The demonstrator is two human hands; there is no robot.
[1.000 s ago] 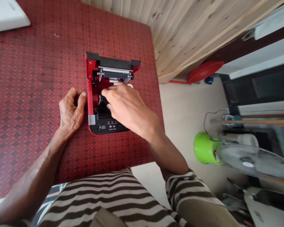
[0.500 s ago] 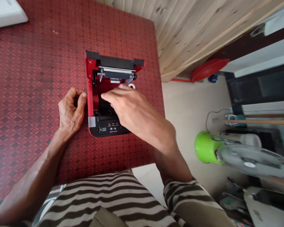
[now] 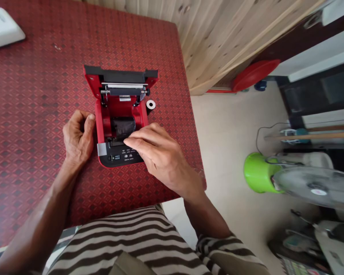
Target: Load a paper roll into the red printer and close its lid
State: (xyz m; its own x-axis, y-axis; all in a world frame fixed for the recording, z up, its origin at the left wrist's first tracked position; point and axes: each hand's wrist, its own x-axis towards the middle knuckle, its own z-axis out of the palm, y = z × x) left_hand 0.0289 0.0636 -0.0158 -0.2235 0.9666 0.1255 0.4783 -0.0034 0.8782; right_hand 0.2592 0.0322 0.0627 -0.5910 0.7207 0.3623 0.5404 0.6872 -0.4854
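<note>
A small red and black printer [image 3: 103,122] stands on the red patterned tablecloth [image 3: 31,95] with its lid [image 3: 120,76] tipped up and back. A dark roll [image 3: 123,126] lies in its open bay. My right hand [image 3: 157,154] rests over the printer's front right corner, fingers stretched toward the black control panel [image 3: 120,157]. My left hand [image 3: 78,137] is curled in a loose fist, its thumb side pressed against the printer's left wall. A small black and white spool [image 3: 150,104] sits on the cloth just right of the printer.
A white flat object [image 3: 2,26] lies at the table's far left corner. The table's right edge drops to a pale floor with a green container [image 3: 256,173], a fan [image 3: 315,189] and a red basin [image 3: 253,74]. A wooden wall runs behind.
My right hand has drawn back out of the printer's bay to its front edge, which uncovers the dark roll and the spool. The left hand has stayed against the printer's side.
</note>
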